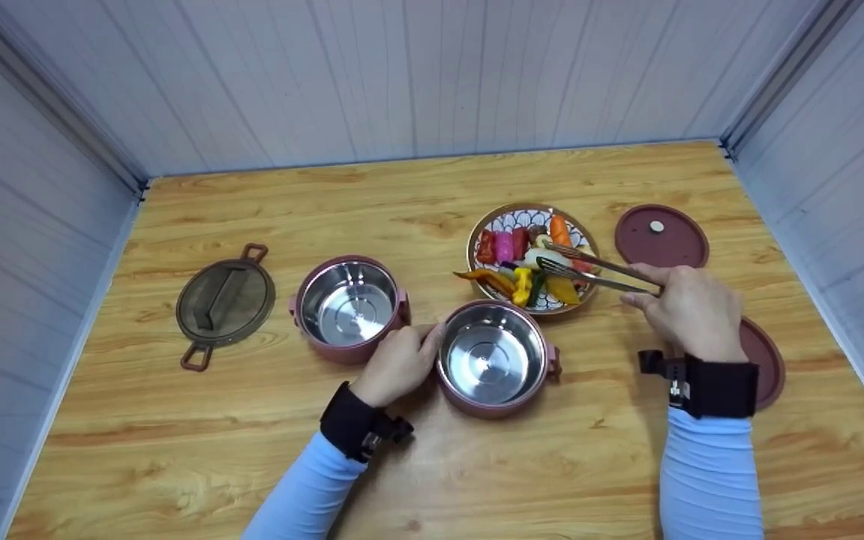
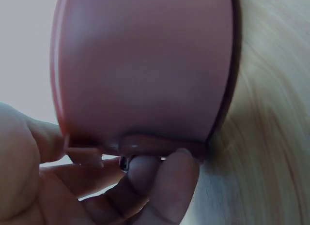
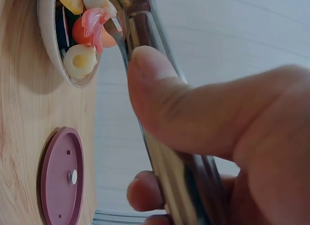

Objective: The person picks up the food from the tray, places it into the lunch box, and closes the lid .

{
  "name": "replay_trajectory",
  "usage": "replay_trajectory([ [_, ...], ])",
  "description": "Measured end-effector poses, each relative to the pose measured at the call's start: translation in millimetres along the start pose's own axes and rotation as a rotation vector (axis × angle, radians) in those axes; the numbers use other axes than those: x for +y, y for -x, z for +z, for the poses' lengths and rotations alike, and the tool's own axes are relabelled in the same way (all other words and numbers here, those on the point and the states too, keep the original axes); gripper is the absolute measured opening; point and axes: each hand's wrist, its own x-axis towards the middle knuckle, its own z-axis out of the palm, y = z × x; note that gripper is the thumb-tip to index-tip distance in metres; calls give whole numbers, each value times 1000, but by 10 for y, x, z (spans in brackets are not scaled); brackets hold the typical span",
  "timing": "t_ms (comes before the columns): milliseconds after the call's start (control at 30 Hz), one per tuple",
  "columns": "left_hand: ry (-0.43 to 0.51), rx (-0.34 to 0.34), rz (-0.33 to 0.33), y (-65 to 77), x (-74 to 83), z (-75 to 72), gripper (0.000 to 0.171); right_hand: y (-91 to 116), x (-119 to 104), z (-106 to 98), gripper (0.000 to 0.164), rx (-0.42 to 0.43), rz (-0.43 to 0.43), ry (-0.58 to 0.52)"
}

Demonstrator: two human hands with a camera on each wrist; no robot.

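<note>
My left hand (image 1: 400, 364) holds a side handle of the right-hand pink pot (image 1: 486, 409), which has a shiny steel inside. In the left wrist view, its fingers curl round that handle under the pot wall (image 2: 145, 70). My right hand (image 1: 691, 311) grips metal tongs (image 1: 612, 283), thumb along one arm in the right wrist view. The tong tips reach over a patterned plate (image 1: 472, 241) of colourful food pieces, such as an orange carrot (image 1: 560, 231) and a yellow pepper piece (image 1: 522, 287). They lie around a whitish piece (image 1: 547, 259); whether they pinch it, I cannot tell.
A second pink pot (image 1: 338, 352) stands left of my left hand. Farther left lies a dark round lid (image 1: 253, 304) with two loop handles. Two maroon round lids (image 1: 676, 244) lie at the right, one partly under my right wrist. Pale panel walls (image 1: 432, 82) border the table.
</note>
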Motion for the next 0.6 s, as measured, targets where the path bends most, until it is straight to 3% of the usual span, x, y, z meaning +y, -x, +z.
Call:
replay_trajectory([
  [600, -7, -25, -10, 3, -2, -7, 37, 28, -6, -84, 56, 32, 39, -30],
])
